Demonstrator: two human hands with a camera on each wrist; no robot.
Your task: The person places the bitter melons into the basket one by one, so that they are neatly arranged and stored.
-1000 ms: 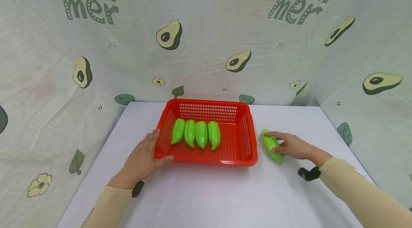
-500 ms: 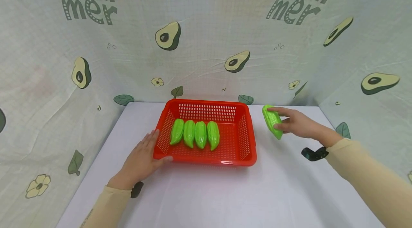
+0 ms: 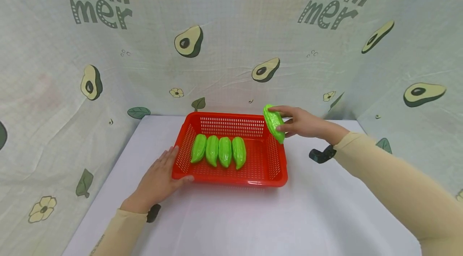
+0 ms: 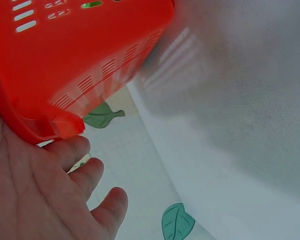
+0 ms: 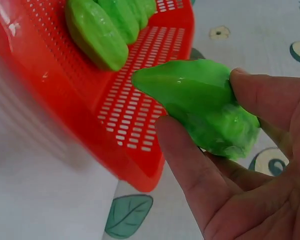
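My right hand (image 3: 303,122) pinches a bright green, ridged bitter melon (image 3: 273,123) between thumb and fingers. It is held tilted above the right back corner of a red plastic basket (image 3: 265,171). In the right wrist view the pointed end of this bitter melon (image 5: 190,90) faces the basket's inside. Several similar bitter melons (image 3: 225,152) lie side by side in the left and middle of the basket. My left hand (image 3: 156,181) rests against the basket's left front corner with fingers extended. In the left wrist view its palm (image 4: 35,185) is beside the basket's rim (image 4: 20,127).
The basket stands on a white-covered table (image 3: 231,220). Behind and at both sides hangs a pale cloth (image 3: 224,27) printed with avocados, leaves and lettering. The right part of the basket floor (image 3: 257,155) is bare red mesh.
My right hand has lifted the bitter melon from the table right of the basket and carried it up and left, over the basket's right side. The left hand stays put.
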